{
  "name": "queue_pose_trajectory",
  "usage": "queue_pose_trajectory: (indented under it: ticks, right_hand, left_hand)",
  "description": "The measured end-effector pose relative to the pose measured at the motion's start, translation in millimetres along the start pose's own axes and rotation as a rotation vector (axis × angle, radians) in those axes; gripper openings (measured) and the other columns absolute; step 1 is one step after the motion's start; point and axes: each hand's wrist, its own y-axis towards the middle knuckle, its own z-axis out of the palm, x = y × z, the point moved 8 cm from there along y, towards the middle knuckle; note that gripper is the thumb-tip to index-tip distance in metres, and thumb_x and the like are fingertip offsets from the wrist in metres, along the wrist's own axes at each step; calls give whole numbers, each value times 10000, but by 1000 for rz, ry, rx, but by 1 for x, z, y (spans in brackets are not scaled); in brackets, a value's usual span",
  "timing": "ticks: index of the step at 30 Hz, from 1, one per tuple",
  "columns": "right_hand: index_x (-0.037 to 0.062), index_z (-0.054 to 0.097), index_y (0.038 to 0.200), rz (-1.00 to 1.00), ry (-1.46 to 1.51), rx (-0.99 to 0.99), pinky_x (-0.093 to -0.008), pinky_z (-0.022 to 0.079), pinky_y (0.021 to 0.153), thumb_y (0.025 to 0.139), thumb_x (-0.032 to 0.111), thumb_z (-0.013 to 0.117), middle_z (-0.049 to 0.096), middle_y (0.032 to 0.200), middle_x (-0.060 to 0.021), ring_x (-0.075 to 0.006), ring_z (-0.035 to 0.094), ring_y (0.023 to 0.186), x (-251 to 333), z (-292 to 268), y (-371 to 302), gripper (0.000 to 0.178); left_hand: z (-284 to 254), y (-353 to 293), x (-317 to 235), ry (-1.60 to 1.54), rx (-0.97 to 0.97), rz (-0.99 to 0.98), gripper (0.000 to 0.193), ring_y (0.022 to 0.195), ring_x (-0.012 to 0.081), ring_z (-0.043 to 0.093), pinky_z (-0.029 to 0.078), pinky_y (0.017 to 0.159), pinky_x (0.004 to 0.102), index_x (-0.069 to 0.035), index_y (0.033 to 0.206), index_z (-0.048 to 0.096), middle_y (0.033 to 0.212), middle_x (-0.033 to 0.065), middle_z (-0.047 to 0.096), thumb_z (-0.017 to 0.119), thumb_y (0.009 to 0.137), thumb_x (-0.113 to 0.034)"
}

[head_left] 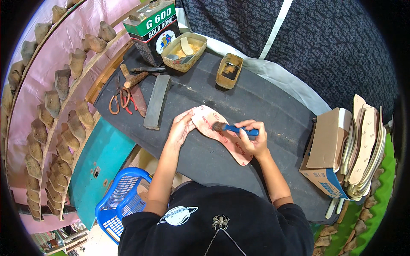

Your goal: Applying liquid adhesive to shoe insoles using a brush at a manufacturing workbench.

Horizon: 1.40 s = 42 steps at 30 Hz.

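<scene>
A pale pink insole (pixel 222 135) with red printing lies slantwise in front of me, over the dark tabletop. My left hand (pixel 183 127) grips its upper left end, thumb and fingers at the edge. In my right hand (pixel 255 138) is a brush with a blue handle (pixel 241 129). Its dark, stubby bristles (pixel 218 126) rest on or just above the insole's middle; which one I cannot tell. Beyond the insole stands a small tub (pixel 229 71) with dark residue inside.
A tall glue can (pixel 151 32) and a tub (pixel 185 55) with a spreader stand at the back left. Near them lie a sharpening stone (pixel 157 102), scissors (pixel 116 100) and a hammer (pixel 134 80). At the right is a cardboard box (pixel 326 145) beside stacked insoles (pixel 363 145). Shoe lasts (pixel 62 83) line racks leftward.
</scene>
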Motion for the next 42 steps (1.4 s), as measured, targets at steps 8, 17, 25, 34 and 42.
queue_pose_trajectory:
  ticks: [8, 17, 25, 34, 42]
  right_hand:
    - [32, 324, 800, -64, 34, -4, -226, 412, 425, 777, 26, 454, 509, 617, -129, -127, 501, 527, 6, -18, 1, 133]
    - [31, 330, 880, 190, 79, -96, -281, 461, 608, 796, 41, 516, 571, 843, -157, -175, 572, 697, -19, -4, 0, 205]
    - [29, 357, 715, 160, 30, -110, -224, 402, 442, 746, 72, 505, 467, 547, -68, -122, 508, 481, -9, -41, 13, 157]
    - [10, 342, 860, 279, 200, -162, -283, 522, 651, 820, 51, 495, 558, 867, -154, -171, 565, 815, -31, -25, 15, 164]
    - [57, 341, 770, 223, 59, -181, -173, 380, 450, 818, 153, 492, 526, 633, -103, -82, 465, 483, -28, -56, -2, 186]
  left_hand:
    - [0, 0, -1, -2, -2, -5, 311, 895, 193, 572, 489, 761, 284, 89, 1107, 425, 1028, 170, 542, 410, 858, -96]
    - [1, 0, 1, 17, 18, -8, 316, 924, 192, 558, 475, 790, 297, 78, 1112, 427, 1043, 158, 535, 421, 858, -109]
    - [0, 0, 0, 18, -5, -4, 315, 897, 192, 571, 487, 765, 285, 86, 1113, 426, 1033, 171, 542, 409, 853, -91]
    - [3, 0, 0, 17, 15, -1, 316, 893, 186, 571, 484, 769, 283, 82, 1117, 426, 1029, 161, 545, 414, 855, -96]
    - [0, -1, 1, 21, 2, -8, 322, 899, 173, 568, 483, 768, 271, 82, 1122, 422, 1044, 154, 539, 417, 856, -99]
